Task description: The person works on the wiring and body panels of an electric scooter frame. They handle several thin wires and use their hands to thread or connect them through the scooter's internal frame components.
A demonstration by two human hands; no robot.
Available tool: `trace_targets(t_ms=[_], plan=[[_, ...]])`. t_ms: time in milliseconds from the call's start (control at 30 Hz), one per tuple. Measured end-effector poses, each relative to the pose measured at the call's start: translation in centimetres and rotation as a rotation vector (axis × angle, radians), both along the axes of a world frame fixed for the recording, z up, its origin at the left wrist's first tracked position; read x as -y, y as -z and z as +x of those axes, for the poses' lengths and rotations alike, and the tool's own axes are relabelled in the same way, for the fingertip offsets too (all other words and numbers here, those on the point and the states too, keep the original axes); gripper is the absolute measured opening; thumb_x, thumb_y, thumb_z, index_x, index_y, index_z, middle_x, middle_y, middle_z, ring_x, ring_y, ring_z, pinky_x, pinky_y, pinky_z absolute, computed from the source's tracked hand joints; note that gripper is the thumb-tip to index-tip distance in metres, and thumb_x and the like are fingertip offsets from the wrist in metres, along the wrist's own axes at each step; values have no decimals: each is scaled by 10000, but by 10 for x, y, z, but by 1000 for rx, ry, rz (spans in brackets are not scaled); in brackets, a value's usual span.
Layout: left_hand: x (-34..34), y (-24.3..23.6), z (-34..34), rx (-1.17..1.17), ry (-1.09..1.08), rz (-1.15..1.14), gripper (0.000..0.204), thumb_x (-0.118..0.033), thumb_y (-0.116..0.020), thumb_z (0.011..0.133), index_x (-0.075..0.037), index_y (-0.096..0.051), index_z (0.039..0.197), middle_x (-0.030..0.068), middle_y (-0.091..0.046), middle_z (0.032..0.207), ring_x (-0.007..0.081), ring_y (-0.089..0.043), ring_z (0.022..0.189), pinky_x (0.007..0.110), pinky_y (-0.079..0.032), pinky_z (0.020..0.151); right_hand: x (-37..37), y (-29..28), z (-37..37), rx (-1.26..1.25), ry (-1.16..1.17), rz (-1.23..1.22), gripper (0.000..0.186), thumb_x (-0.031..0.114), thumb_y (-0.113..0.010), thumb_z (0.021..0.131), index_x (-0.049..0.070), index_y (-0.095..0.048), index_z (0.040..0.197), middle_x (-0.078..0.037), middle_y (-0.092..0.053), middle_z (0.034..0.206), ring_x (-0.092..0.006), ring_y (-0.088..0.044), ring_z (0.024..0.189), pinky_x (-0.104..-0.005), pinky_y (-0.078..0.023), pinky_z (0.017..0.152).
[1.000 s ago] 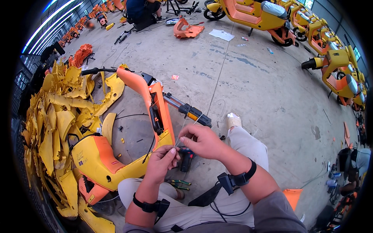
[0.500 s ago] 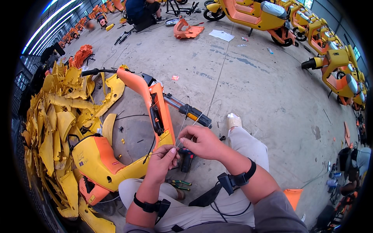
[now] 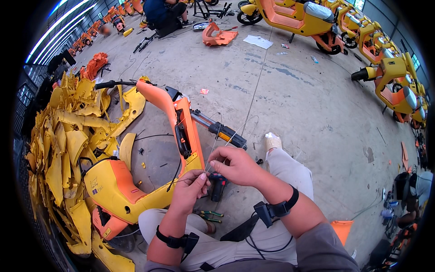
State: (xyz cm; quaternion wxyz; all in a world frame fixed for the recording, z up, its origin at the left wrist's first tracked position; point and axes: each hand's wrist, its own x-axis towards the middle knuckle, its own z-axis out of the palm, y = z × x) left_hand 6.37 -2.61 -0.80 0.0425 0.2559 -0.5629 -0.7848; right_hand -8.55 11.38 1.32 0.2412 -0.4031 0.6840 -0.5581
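My left hand (image 3: 191, 187) is closed, its thumb and fingers pinching a thin cable (image 3: 214, 147). Close against it, my right hand (image 3: 233, 167) pinches the same cable between thumb and fingertips. The strand loops up from my fingers toward the front fork (image 3: 217, 127) of a partly stripped yellow and orange scooter (image 3: 145, 197), which lies to my left. Another stretch of dark cable sticks out leftward from my left hand. Just below my hands, a black and red power tool (image 3: 218, 187) rests on the floor, partly hidden.
Green-handled pliers (image 3: 211, 216) lie by my left leg. Yellow body panels (image 3: 63, 149) are heaped at the left. An orange panel (image 3: 218, 36) lies farther out, near a crouching person (image 3: 164, 16). Yellow scooters (image 3: 290, 22) stand at the back right. An orange piece (image 3: 342, 230) lies near my right elbow.
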Motion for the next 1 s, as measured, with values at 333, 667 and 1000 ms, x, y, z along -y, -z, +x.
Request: trace_targets(t_ms=[333, 667, 1000], plan=[[-3, 2, 1, -1, 0, 17, 188, -155, -600, 956, 2, -618, 1057, 23, -632, 818, 55, -526, 613, 174, -408, 525, -3, -1, 1, 56, 3, 13, 188, 152, -622, 883, -8, -624, 982, -108, -629, 816, -172, -617, 726, -322, -495, 667], [6, 3, 6, -9, 12, -19, 203, -159, -581, 965, -6, -615, 1094, 22, -625, 830, 60, -534, 632, 178, -406, 526, 5, -3, 3, 121, -7, 21, 196, 159, -622, 877, -2, -627, 989, -105, -650, 838, -168, -636, 769, -314, -511, 704], [8, 30, 2, 172, -163, -196, 211, -266, -577, 968, -127, -588, 1127, -74, -524, 815, -4, -445, 627, 144, -345, 505, 6, 10, -2, 16, -109, -165, 213, 212, -677, 833, 19, -626, 905, -131, -642, 791, -249, -637, 726, -369, -506, 674]])
